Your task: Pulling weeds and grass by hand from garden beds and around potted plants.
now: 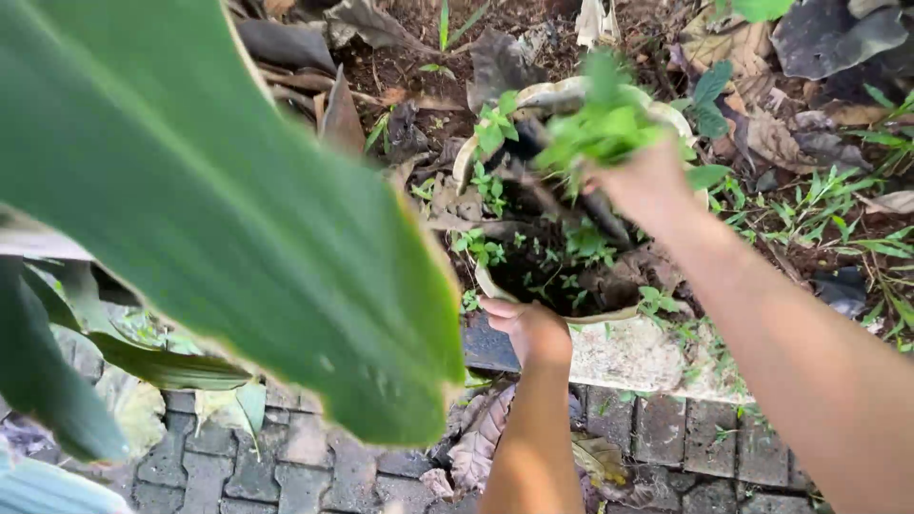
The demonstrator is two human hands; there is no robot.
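Soft, even daylight with no hard shadows or glare; the soil in the far middle lies dimmest. The big green leaf (pixel 219 200) near left is out of focus, and the right hand (pixel 647 186) with its weeds (pixel 600 124) is motion-blurred

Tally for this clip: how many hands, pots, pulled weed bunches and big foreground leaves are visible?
Hands: 2, the left hand on the near rim, the right hand over the pot
Pots: 1, the white pot of dark soil
Weed bunches: 1, the weed bunch in the right hand
Large leaves: 1, the big green leaf filling the foreground
Total: 5
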